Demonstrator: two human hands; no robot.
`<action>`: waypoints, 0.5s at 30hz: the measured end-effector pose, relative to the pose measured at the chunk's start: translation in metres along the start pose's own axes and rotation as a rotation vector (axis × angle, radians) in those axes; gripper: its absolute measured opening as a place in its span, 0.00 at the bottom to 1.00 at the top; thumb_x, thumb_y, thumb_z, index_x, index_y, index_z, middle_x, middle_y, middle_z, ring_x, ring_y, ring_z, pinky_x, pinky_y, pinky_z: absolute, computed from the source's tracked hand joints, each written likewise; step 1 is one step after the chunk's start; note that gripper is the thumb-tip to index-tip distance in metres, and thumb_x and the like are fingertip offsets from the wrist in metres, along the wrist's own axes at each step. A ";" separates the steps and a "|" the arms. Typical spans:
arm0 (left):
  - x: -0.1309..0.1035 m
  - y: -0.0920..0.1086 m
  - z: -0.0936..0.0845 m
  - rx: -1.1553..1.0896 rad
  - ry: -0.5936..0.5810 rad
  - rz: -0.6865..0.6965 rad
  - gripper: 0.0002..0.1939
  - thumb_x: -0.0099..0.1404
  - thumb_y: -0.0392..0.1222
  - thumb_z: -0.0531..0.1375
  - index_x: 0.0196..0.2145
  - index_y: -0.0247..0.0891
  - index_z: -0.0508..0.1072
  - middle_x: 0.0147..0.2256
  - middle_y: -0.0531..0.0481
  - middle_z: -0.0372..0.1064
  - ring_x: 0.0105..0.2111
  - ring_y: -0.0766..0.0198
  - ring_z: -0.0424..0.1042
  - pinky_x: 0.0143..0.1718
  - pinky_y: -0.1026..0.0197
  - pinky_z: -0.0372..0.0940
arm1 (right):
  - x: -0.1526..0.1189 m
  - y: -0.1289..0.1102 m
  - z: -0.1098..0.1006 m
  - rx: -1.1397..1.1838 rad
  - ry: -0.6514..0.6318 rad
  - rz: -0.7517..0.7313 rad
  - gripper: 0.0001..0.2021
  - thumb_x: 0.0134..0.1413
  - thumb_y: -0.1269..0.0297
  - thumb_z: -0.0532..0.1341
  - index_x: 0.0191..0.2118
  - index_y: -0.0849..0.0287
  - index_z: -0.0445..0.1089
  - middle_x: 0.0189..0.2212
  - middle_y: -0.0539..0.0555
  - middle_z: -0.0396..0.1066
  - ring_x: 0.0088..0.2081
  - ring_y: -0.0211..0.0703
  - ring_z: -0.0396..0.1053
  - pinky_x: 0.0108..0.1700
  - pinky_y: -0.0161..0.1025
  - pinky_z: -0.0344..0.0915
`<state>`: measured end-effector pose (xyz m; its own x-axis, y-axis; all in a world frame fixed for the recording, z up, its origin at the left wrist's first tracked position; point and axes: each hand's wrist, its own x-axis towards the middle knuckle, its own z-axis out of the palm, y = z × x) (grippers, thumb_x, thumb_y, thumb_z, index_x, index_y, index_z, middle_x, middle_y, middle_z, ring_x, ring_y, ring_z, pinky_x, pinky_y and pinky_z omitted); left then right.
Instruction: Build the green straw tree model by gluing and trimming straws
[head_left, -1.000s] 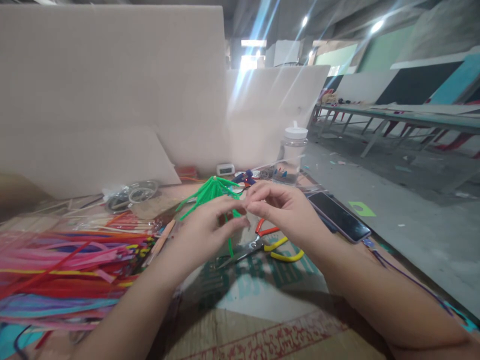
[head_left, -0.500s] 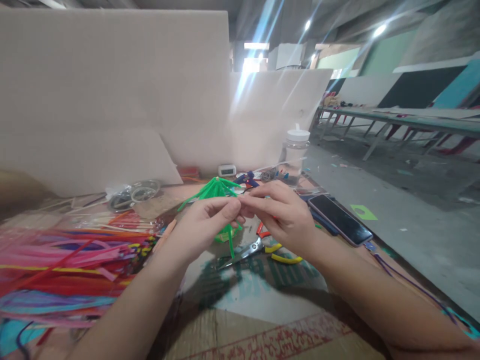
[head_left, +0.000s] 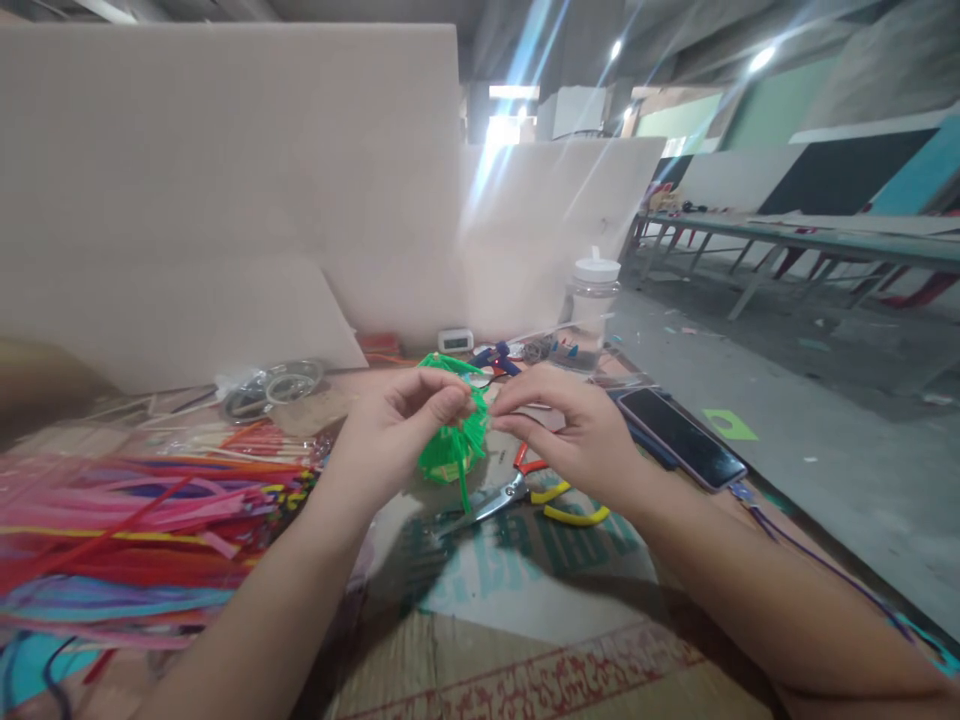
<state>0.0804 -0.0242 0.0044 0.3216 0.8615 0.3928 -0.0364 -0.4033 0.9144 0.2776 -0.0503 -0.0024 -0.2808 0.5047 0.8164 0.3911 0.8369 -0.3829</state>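
Note:
A green pipe-cleaner piece [head_left: 450, 455], bunched from many fuzzy stems, sits around the fingertips of my left hand [head_left: 409, 425]. That hand is closed, thumb against fingers, on the piece's upper part. Close by on the right, my right hand [head_left: 574, 420] is pinched, its fingertips just apart from the left ones. Whatever lies in that pinch is too small to make out. One green stem hangs down toward the blades of the scissors [head_left: 510, 490], which lie below the hands. Behind them are yellow-handled pliers [head_left: 574, 515], partly covered by the right hand and scissors.
Bundles of coloured pipe cleaners [head_left: 135, 530] cover the left side. A phone [head_left: 681, 440] with a cable lies at the right edge. Farther back stand a water bottle [head_left: 589, 315], a small digital clock [head_left: 455, 341], a blue glue gun [head_left: 491, 357] and tape rolls [head_left: 289, 385].
My hands have drawn slightly apart, fingertips no longer touching. The green piece has turned, its spread stems now gathered lower and nearer the fingertips.

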 end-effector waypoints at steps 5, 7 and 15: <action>-0.002 0.006 0.005 0.133 -0.003 0.048 0.04 0.60 0.39 0.66 0.34 0.39 0.80 0.34 0.51 0.79 0.35 0.64 0.76 0.38 0.63 0.70 | -0.001 -0.003 0.005 0.059 0.016 0.060 0.04 0.59 0.68 0.64 0.33 0.56 0.75 0.30 0.50 0.78 0.37 0.40 0.73 0.43 0.40 0.69; -0.003 0.008 0.007 0.224 0.004 0.116 0.05 0.62 0.38 0.65 0.35 0.40 0.81 0.36 0.50 0.80 0.37 0.62 0.77 0.41 0.62 0.71 | -0.001 -0.005 0.007 0.098 0.039 0.182 0.05 0.59 0.67 0.63 0.32 0.55 0.76 0.31 0.50 0.78 0.37 0.41 0.74 0.43 0.41 0.69; -0.010 -0.013 0.004 0.750 0.118 0.671 0.10 0.68 0.34 0.60 0.44 0.40 0.78 0.39 0.49 0.78 0.39 0.65 0.75 0.44 0.62 0.69 | -0.001 -0.001 0.010 0.505 -0.052 0.593 0.09 0.59 0.58 0.64 0.36 0.55 0.80 0.33 0.51 0.80 0.38 0.40 0.75 0.46 0.42 0.70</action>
<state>0.0819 -0.0288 -0.0113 0.3562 0.3941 0.8472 0.4413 -0.8702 0.2192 0.2685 -0.0490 -0.0072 -0.1950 0.8966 0.3976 0.0454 0.4132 -0.9095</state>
